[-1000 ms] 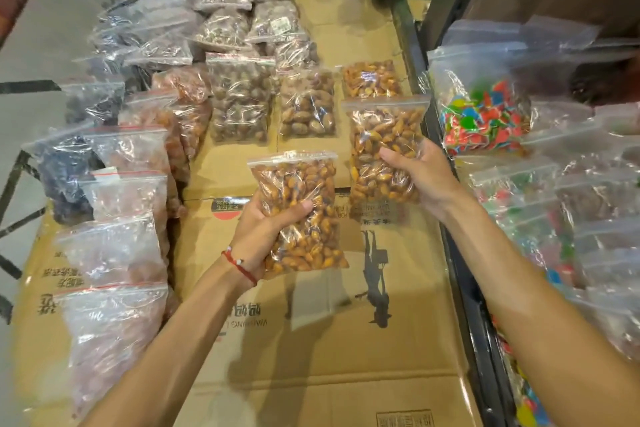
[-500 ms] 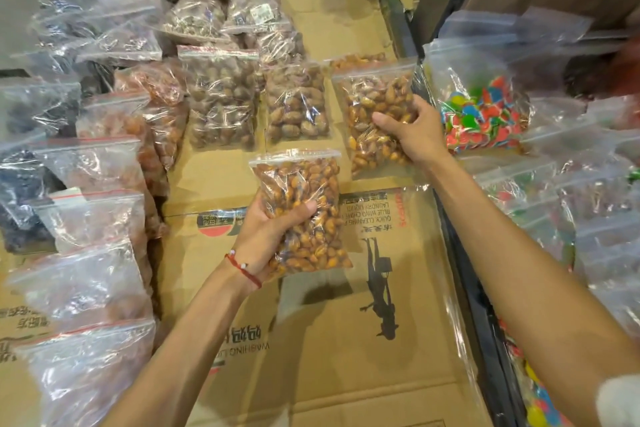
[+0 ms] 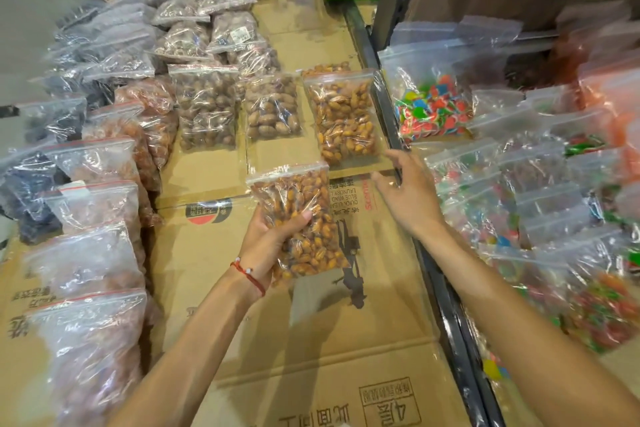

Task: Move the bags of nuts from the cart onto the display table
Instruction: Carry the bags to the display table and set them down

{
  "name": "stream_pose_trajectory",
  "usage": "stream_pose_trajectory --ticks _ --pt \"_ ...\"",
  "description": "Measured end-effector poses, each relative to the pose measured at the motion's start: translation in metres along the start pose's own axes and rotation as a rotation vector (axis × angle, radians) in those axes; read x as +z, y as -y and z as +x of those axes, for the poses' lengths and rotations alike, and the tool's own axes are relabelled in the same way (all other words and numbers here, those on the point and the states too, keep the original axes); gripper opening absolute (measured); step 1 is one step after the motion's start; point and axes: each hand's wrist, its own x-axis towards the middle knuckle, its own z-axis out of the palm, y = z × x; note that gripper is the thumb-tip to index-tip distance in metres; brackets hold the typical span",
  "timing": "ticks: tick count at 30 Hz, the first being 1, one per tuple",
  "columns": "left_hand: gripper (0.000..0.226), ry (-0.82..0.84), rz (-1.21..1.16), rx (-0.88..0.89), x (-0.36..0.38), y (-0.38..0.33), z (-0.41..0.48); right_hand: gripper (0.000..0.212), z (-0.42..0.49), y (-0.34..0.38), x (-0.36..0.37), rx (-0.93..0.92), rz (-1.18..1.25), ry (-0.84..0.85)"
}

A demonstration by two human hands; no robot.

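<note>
Left hand (image 3: 266, 243) curled round lower half of clear zip bag of orange-brown nuts (image 3: 298, 218), thumb across front. Bag upright above brown cardboard-covered display table (image 3: 311, 340).

Step, as I judge it: lay it flat on bare cardboard just below second clear bag of same nuts (image 3: 343, 118), edges aligned, no overlap.

Right hand (image 3: 405, 194) empty, fingers loosely spread, just beside that bag's near corner.

Change: half second ago right hand gripped second bag in air. Now bag lies flat in row, hand let go.
</note>
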Motion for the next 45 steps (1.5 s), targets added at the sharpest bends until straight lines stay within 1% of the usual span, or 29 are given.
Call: stream_pose_trajectory --ticks 2,4,6,9,15,19,23,27,31,34,39,42,45 --pt "0.061 0.013 0.016 0.002 0.009 0.009 -0.010 0.045 -0.026 -0.006 -0.014 -0.105 -0.118 0.031" --pt "0.068 0.023 0.051 0.012 0.019 0.016 -0.019 0.043 -0.048 -0.013 -0.028 -0.188 -0.228 0.050" --pt "0.071 0.028 0.072 0.021 0.029 0.023 -0.025 0.042 -0.066 -0.021 -0.039 -0.271 -0.344 0.035" --pt "0.063 0.030 0.097 0.037 0.041 0.033 -0.028 0.046 -0.083 -0.036 -0.050 -0.388 -0.460 0.007" --pt "0.052 0.018 0.155 0.098 0.065 0.041 -0.021 0.052 -0.113 -0.048 -0.067 -0.484 -0.599 -0.023" --pt "0.054 0.018 0.244 0.158 0.074 0.025 0.004 0.055 -0.122 -0.049 -0.072 -0.429 -0.704 -0.037" --pt "0.051 0.053 0.314 0.194 0.084 0.002 0.034 0.055 -0.126 -0.048 -0.074 -0.352 -0.723 -0.061" --pt "0.049 0.016 0.303 0.236 0.096 -0.013 0.062 0.057 -0.129 -0.045 -0.070 -0.342 -0.754 -0.081" --pt "0.055 -0.093 0.237 0.238 0.102 -0.011 0.086 0.058 -0.130 -0.043 -0.063 -0.301 -0.747 -0.080" --pt "0.053 -0.172 0.228 0.261 0.103 -0.001 0.096 0.060 -0.129 -0.044 -0.055 -0.285 -0.727 -0.082" --pt "0.056 -0.227 0.256 0.289 0.106 0.013 0.107 0.058 -0.126 -0.047 -0.046 -0.319 -0.703 -0.119" --pt "0.066 -0.317 0.370 0.281 0.115 0.016 0.110 0.055 -0.127 -0.049 -0.045 -0.363 -0.702 -0.139" --pt "0.075 -0.374 0.392 0.266 0.118 0.017 0.111 0.054 -0.130 -0.050 -0.046 -0.375 -0.705 -0.156"
